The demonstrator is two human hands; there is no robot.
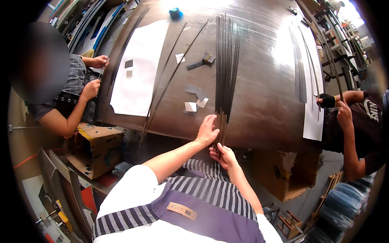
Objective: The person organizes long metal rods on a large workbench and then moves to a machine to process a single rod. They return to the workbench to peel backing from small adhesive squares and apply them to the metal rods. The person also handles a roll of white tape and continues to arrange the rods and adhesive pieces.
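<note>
A bundle of long, thin dark rods lies lengthwise on the metal table, its brown near ends reaching the front edge. My left hand rests against the left side of these ends, fingers stretched out and thumb apart, touching the rods. Just below, at the table edge, my right hand is closed around the tips of the rods, thumb on top and the other fingers partly hidden beneath. Left of the bundle lie small white and grey pieces and a dark strip with a small block.
Two loose rods lie beside a large white sheet. A blue crumpled thing sits at the far edge. People handle rods at both sides, a left person's hand and a right person's gloved hand. Cardboard boxes stand below.
</note>
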